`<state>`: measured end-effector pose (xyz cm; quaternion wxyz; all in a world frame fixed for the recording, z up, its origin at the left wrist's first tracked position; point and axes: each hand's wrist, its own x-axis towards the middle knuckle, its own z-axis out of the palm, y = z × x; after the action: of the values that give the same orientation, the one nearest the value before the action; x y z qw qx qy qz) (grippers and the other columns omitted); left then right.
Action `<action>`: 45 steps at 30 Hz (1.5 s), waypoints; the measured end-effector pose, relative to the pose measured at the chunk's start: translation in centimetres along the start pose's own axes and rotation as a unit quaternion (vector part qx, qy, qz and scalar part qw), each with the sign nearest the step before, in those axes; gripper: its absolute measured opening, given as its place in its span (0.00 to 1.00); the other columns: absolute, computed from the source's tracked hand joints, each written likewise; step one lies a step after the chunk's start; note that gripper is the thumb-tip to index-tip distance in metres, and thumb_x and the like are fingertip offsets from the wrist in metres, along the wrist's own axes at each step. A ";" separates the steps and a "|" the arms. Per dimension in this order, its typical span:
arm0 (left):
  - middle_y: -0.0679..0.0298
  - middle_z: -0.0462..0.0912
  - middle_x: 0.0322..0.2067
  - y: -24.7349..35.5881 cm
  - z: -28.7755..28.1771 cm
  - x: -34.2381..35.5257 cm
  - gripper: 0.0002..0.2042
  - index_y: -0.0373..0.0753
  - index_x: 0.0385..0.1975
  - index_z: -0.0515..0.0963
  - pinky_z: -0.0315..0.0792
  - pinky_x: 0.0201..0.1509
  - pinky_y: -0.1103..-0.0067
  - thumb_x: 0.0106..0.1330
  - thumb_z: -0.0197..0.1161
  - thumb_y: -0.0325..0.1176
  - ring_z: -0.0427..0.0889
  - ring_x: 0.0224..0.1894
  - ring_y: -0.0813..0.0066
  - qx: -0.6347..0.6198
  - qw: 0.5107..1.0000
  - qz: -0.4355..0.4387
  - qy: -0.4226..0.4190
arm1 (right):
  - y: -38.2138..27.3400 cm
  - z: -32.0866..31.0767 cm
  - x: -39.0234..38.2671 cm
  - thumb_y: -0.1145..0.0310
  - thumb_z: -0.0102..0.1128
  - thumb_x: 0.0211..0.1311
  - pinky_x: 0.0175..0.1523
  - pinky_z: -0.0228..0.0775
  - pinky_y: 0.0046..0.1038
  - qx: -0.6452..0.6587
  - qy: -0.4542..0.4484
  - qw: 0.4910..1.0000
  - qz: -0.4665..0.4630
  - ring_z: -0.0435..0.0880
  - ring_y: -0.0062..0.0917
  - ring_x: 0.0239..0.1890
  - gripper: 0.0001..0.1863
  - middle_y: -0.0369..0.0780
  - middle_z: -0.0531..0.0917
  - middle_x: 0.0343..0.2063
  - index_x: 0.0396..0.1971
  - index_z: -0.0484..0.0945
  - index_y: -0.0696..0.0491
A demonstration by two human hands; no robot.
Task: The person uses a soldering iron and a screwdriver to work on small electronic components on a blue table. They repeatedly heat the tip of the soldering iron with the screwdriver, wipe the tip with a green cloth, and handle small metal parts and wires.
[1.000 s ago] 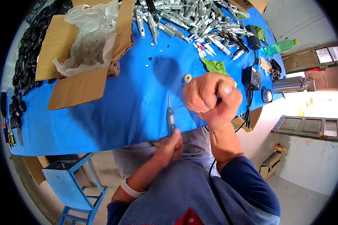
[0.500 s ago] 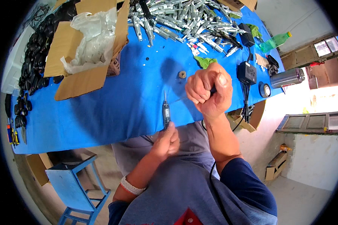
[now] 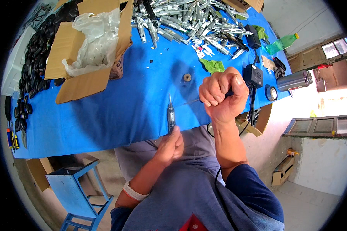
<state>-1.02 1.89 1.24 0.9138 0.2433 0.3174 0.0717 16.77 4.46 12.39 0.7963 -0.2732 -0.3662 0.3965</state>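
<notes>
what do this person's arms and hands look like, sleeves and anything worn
The left hand and right hand are both bare, without gloves. Short dark blue sleeves leave the forearms uncovered, on a grey-blue shirt. A whitish band circles the left wrist; the right has none. A black cable runs over the shirt.

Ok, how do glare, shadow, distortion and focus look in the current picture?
Head view: the opening at right is blown out nearly white; head view: soft shadows darken the blue cloth; head view: the cloth's near edge bends and the picture corners go black; head view: the pen-like tool in the left hand looks fairly sharp.
</notes>
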 end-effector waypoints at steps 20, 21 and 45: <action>0.70 0.58 0.08 0.5 0.4 -0.3 0.24 0.44 0.18 0.59 0.51 0.12 0.84 0.68 0.43 0.58 0.56 0.08 0.82 -0.008 1.000 -0.012 0.015 | 0.6 -0.1 -0.1 0.56 0.42 0.65 0.12 0.47 0.19 -0.008 0.015 1.000 0.008 0.53 0.16 0.10 0.20 0.32 0.59 0.09 0.16 0.57 0.49; 0.70 0.58 0.08 0.5 0.5 -0.3 0.24 0.44 0.18 0.59 0.51 0.12 0.84 0.68 0.43 0.58 0.56 0.08 0.82 -0.007 1.000 -0.010 0.016 | 0.6 -0.2 -0.1 0.56 0.42 0.65 0.12 0.47 0.19 -0.010 0.014 1.000 0.010 0.53 0.16 0.10 0.20 0.32 0.59 0.09 0.16 0.57 0.49; 0.70 0.58 0.08 0.2 0.3 -0.1 0.25 0.44 0.18 0.59 0.50 0.12 0.84 0.67 0.44 0.59 0.56 0.09 0.82 -0.009 1.000 -0.017 0.014 | 0.7 0.1 0.6 0.51 0.42 0.66 0.12 0.48 0.19 -0.035 -0.104 0.993 0.038 0.55 0.16 0.09 0.23 0.34 0.60 0.09 0.16 0.57 0.51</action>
<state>-0.86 1.96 1.61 0.9124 0.2283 0.3339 0.0623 16.64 5.33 12.13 0.7282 -0.2718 -0.4502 0.4396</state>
